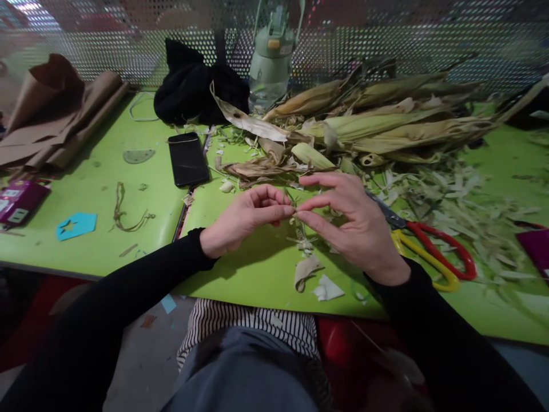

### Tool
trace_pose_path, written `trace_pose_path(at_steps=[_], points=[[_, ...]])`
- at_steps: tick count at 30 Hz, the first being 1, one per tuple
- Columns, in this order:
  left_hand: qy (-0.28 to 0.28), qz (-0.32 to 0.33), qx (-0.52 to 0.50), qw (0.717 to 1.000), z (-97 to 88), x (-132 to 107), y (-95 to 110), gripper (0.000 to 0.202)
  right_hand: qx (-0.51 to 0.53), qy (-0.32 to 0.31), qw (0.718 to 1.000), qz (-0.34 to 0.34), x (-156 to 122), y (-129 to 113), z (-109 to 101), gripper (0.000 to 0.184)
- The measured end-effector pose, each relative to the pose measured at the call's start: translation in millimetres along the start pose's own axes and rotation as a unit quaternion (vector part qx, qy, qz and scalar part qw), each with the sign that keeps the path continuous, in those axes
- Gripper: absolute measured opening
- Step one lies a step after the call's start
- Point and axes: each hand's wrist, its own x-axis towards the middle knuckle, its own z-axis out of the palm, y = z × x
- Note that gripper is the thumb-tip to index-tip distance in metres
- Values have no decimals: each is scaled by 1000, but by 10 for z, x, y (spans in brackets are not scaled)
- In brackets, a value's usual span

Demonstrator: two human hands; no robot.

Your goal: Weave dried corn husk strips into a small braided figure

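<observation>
Left hand (244,220) and right hand (347,226) both pinch a thin husk strip (295,212) (scissors (429,252) beside the right).

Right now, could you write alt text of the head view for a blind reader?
The left hand and the right hand together pinch a thin husk strip above a green table. Corn husks are piled behind; scissors lie beside the right hand, a black phone to the left.

Long black sleeves (128,297) are worn, the left hand (242,220) and right hand (355,229) are left bare, and a striped top (249,329) is seen above grey trousers (240,375)
</observation>
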Motion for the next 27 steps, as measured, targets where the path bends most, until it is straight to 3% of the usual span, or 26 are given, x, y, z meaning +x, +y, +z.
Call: trace_pose_path(at_steps=[3, 7, 13, 15, 17, 19, 20, 22, 25, 27], points=[[19, 40, -14, 999, 16, -3, 3, 21, 19, -8, 1000, 18, -11, -18, 29, 12], [15, 31, -9, 999, 40, -18, -17, 20, -3, 2, 999, 46, -40, -46, 134, 22], [-4, 91, 59, 994, 41, -23, -63, 16, -9, 0, 997, 71, -60, -99, 203, 9], [8, 156, 154, 976, 31, -20, -57, 11, 1, 4, 996, 85, -64, -127, 191, 9], [32, 229, 253, 939, 28, -21, -43, 10, 14, 5, 996, 94, -71, -153, 187, 9], [49, 264, 307, 913, 38, -26, -24, 15, 25, 9, 994, 101, -78, -169, 198, 8], [51, 261, 309, 913, 46, -29, -15, 17, 30, 13, 994, 107, -81, -171, 208, 6], [50, 217, 264, 938, 66, -33, -3, 18, 38, 21, 992, 120, -81, -165, 230, 12], [53, 105, 114, 987, 78, -24, -7, 20, 26, 16, 993, 118, -74, -143, 248, 23], [53, 41, 15, 998, 70, -9, -19, 23, 5, 6, 995, 98, -71, -131, 242, 16]])
